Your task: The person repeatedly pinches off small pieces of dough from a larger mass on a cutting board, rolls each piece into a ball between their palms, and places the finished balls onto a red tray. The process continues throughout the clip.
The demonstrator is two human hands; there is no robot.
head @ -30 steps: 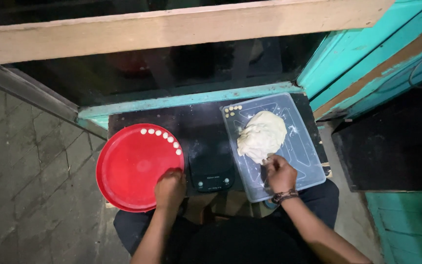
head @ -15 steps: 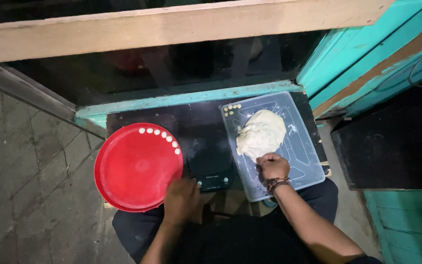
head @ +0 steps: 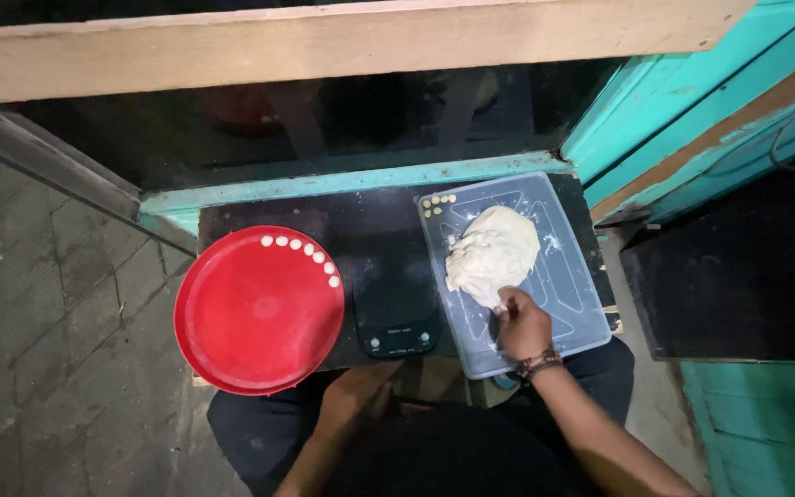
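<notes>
Fingers of the right hand (head: 524, 324) pinch the near edge of the dough lump (head: 492, 255) lying on the clear mat (head: 570, 304), beside the black scale (head: 396, 308), while the left hand (head: 353, 391) rests curled below the table (head: 259, 210), grip unclear.

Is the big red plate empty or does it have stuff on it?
Nearly empty. The red plate holds only a short curved row of small dough balls along its far rim; the rest shows bare red.

screen: none lit | black digital scale (head: 397, 308) between red tray (head: 258, 308) and cutting board (head: 563, 276)
</notes>
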